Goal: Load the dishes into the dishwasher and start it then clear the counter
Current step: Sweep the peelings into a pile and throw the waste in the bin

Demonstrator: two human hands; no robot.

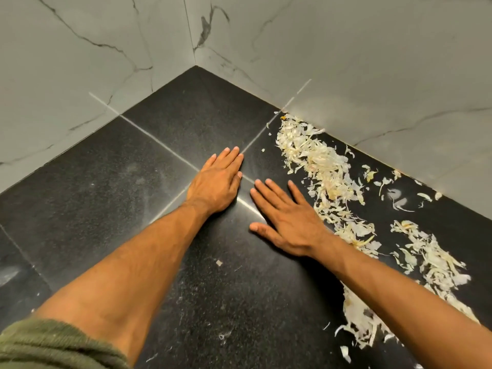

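- Green sleeve [53,342] is bunching at the person's left elbow, closest to the lens, and it is running off the bottom edge.
- Black stone counter [106,182] is filling the corner under pale marbled wall tiles [346,62]; pale grout lines are crossing it.
- Papery peelings [319,161], whitish and yellow-tinged, are lying in a long band along the right wall, with loose flakes scattered beside it and toward the near edge.
- Left hand [217,183] is lying flat on the stone with fingers straight and together, holding nothing.
- Right hand [288,222] is lying flat with fingers spread wide, holding nothing, its outer edge just beside the peelings.
- Those scraps look feather-light, limp and flyaway, so I judge pinching them is hopeless; sweeping with a flat palm edge into a heap, then scooping, should serve better.
- No dishwasher, dishes or bin are showing, and the band's near end is cut off by the frame.
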